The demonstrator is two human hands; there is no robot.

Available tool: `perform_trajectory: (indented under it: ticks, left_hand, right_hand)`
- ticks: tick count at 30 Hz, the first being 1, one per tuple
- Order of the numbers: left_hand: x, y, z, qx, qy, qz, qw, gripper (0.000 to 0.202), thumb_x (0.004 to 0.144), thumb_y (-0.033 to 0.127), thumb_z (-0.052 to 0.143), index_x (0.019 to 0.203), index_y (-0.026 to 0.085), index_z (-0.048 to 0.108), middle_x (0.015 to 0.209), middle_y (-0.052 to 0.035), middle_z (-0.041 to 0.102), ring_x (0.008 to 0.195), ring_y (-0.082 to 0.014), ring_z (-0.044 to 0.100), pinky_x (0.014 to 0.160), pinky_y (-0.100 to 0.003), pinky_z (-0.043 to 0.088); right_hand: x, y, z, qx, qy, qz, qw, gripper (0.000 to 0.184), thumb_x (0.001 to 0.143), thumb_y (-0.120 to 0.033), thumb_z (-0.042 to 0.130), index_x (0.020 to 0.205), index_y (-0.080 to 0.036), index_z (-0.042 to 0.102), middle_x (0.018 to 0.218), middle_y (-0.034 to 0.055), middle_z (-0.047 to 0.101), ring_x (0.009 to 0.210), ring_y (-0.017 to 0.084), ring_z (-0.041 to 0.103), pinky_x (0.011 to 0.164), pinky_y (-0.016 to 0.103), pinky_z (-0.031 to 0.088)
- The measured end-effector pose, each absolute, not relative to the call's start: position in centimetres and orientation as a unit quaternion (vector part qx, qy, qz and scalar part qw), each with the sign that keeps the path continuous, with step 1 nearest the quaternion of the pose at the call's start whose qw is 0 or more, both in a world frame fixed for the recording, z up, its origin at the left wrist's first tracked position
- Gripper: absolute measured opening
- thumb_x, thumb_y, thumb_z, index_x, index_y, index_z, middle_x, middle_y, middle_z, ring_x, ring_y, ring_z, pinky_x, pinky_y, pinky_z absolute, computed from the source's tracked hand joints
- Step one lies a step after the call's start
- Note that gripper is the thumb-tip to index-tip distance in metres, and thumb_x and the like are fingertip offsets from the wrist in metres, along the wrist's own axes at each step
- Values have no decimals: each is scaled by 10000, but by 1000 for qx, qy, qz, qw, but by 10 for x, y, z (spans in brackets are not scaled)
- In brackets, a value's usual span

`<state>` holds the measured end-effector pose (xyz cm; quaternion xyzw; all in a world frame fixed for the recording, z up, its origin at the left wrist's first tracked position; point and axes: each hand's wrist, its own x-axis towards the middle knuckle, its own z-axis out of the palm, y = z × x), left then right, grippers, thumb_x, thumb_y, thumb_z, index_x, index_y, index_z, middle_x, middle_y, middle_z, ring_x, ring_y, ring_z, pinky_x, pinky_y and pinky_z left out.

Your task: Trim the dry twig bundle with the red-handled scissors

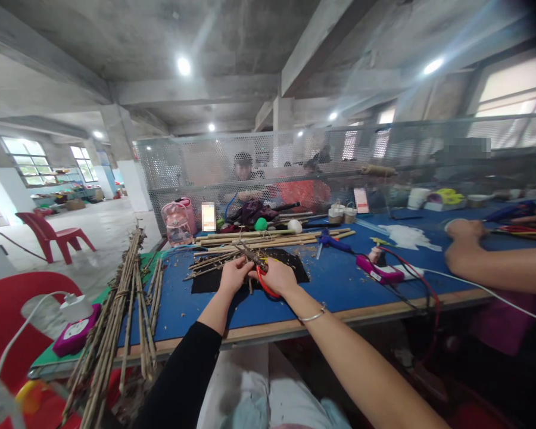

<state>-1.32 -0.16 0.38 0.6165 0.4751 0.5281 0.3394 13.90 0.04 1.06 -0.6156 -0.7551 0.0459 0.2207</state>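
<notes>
My right hand is closed around red-handled shears, blades pointing up and left over a black cloth. My left hand is curled around a thin dry stick just beside the blades. Both hands rest at the near middle of the blue table. A heap of short twigs lies just beyond my left hand.
Long bamboo sticks lie across the table's back; a bundle of stalks hangs off the left edge. A pink bottle, blue glue gun, magenta device with cables, a co-worker's arm at right, red chairs at left.
</notes>
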Motion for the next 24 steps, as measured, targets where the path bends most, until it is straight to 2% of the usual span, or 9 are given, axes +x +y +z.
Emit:
perform_trajectory:
  ticks: [6, 12, 18, 24]
  left_hand:
    - [-11, -6, 10, 606, 478, 517, 370, 341, 687, 352, 588, 938, 131, 657, 476, 16, 544, 384, -76, 434, 357, -172, 290]
    - [-8, -2, 6, 584, 456, 519, 427, 349, 708, 350, 568, 985, 146, 630, 552, 6, 570, 425, -77, 470, 374, -163, 345]
    - [-9, -1, 5, 562, 462, 530, 436, 295, 718, 418, 543, 789, 139, 606, 643, -22, 607, 478, -78, 494, 395, -154, 371]
    - [-8, 0, 4, 563, 449, 530, 447, 315, 718, 446, 528, 753, 135, 567, 667, -28, 613, 448, -66, 474, 382, -152, 361]
  right_hand:
    - [141, 2, 12, -614, -754, 72, 220, 590, 671, -711, 424, 922, -201, 581, 887, 98, 654, 839, 230, 610, 652, 273, 405]
    - [141, 2, 13, -625, -747, 44, 222, 575, 676, -705, 427, 907, -200, 580, 882, 97, 654, 833, 234, 611, 668, 279, 409]
    - [142, 2, 10, -612, -752, 49, 239, 603, 656, -722, 430, 961, -215, 549, 892, 63, 638, 844, 214, 598, 677, 272, 398]
    - [140, 1, 10, -566, -776, 44, 274, 608, 634, -711, 473, 943, -192, 530, 949, 68, 598, 875, 199, 568, 678, 256, 383]
